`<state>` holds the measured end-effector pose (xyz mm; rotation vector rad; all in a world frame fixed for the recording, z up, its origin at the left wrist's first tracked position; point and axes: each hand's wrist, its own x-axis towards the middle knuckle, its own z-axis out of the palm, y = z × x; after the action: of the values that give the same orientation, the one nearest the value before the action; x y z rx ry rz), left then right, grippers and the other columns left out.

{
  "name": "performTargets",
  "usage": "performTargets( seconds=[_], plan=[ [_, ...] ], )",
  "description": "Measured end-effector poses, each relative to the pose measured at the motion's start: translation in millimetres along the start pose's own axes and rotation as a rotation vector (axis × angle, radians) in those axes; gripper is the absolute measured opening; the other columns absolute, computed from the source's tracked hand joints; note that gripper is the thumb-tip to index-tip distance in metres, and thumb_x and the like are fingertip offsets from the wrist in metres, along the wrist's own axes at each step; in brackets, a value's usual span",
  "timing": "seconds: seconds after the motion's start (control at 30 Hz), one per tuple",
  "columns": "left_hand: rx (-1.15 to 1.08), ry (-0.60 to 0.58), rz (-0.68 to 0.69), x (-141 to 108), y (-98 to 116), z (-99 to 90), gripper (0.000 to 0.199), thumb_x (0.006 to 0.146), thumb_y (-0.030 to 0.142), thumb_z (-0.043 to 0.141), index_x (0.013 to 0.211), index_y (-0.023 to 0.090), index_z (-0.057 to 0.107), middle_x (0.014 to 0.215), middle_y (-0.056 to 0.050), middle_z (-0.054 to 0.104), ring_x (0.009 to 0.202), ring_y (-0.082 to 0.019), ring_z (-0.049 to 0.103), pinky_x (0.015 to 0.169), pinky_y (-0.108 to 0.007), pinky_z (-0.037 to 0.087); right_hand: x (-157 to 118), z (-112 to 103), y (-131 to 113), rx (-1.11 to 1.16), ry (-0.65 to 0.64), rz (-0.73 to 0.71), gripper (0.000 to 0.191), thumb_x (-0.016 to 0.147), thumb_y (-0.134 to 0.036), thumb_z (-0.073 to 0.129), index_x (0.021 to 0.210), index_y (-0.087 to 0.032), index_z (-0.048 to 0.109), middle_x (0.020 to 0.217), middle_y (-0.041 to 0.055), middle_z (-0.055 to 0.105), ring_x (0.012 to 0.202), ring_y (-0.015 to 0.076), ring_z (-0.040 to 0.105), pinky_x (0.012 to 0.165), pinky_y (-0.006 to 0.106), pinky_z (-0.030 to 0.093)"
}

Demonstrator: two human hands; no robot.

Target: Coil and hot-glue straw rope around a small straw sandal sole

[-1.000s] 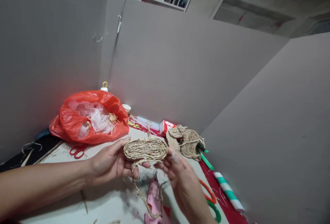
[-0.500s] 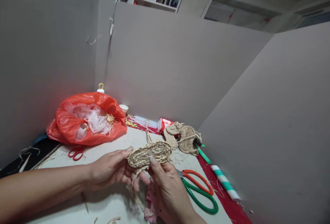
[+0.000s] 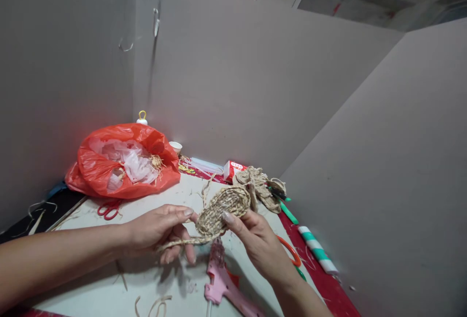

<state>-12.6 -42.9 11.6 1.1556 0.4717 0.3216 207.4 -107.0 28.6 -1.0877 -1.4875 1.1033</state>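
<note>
An oval coil of braided straw cord point(image 3: 222, 212), shaped like a small shoe sole, is held up over the table. My right hand point(image 3: 251, 239) pinches its right side, thumb on top. A loose tail of the braided cord point(image 3: 186, 242) leaves its lower edge and runs leftward through the curled fingers of my left hand point(image 3: 171, 229), whose fingertips are close to the coil's left side. Below the coil lies a pink hot glue gun point(image 3: 221, 278), partly hidden by my right hand. Scissors with orange point(image 3: 290, 249) and green handles are mostly covered by my right wrist.
A red plastic bag point(image 3: 124, 188) with white plastic and straw inside stands at back left, small red scissors point(image 3: 108, 210) before it. More coiled straw pieces point(image 3: 260, 185) lie by a red-and-white box point(image 3: 233, 170). A green-striped roll point(image 3: 317, 249) sits along the right edge. Grey panels surround the table.
The coil has moved up and right and turned in my right hand. My left hand has let go of its left edge and now has the cord tail. The glue gun is more exposed.
</note>
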Motion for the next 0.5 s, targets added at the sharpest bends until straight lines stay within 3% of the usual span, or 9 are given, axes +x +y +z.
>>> performTargets(
  seconds=[0.23,0.33,0.4,0.5],
  plan=[
    [0.115,0.02,-0.047,0.2,7.2,-7.0,0.045,0.09,0.057,0.047,0.093,0.015,0.061,0.062,-0.006,0.071,0.034,-0.005,0.033,0.036,-0.019,0.02,-5.2,-14.4,-13.0,-0.135,-0.189,0.061,0.025,0.092,-0.039,0.059,0.083,-0.017,0.065,0.077,-0.0006,0.061,0.072,0.0128,0.054,0.068,0.025,0.045],
    [0.196,-0.023,-0.041,0.5,6.9,-10.2,0.039,0.085,0.053,0.059,0.087,0.014,0.065,0.056,-0.001,0.066,0.038,-0.005,0.028,0.04,-0.02,0.015,-5.8,-16.2,-12.7,-0.154,-0.211,0.071,0.027,0.094,-0.041,0.057,0.084,-0.017,0.063,0.078,-0.0007,0.06,0.071,0.0117,0.053,0.067,0.023,0.045],
    [0.264,-0.042,-0.048,1.3,4.9,-12.3,0.034,0.08,0.048,0.068,0.084,0.015,0.067,0.057,0.001,0.064,0.041,-0.005,0.029,0.042,-0.02,0.018,-5.3,-16.9,-11.0,-0.17,-0.224,0.074,0.028,0.095,-0.042,0.054,0.084,-0.018,0.061,0.077,-0.0006,0.059,0.07,0.012,0.053,0.067,0.024,0.045],
    [0.323,-0.029,-0.011,2.3,3.7,-12.8,0.031,0.076,0.045,0.073,0.087,0.016,0.07,0.071,0.0,0.067,0.054,-0.007,0.046,0.055,-0.02,0.036,-4.8,-16.0,-9.6,-0.213,-0.244,0.072,0.027,0.097,-0.041,0.051,0.085,-0.018,0.061,0.08,0.0003,0.06,0.073,0.0132,0.053,0.069,0.025,0.045]
  ],
)
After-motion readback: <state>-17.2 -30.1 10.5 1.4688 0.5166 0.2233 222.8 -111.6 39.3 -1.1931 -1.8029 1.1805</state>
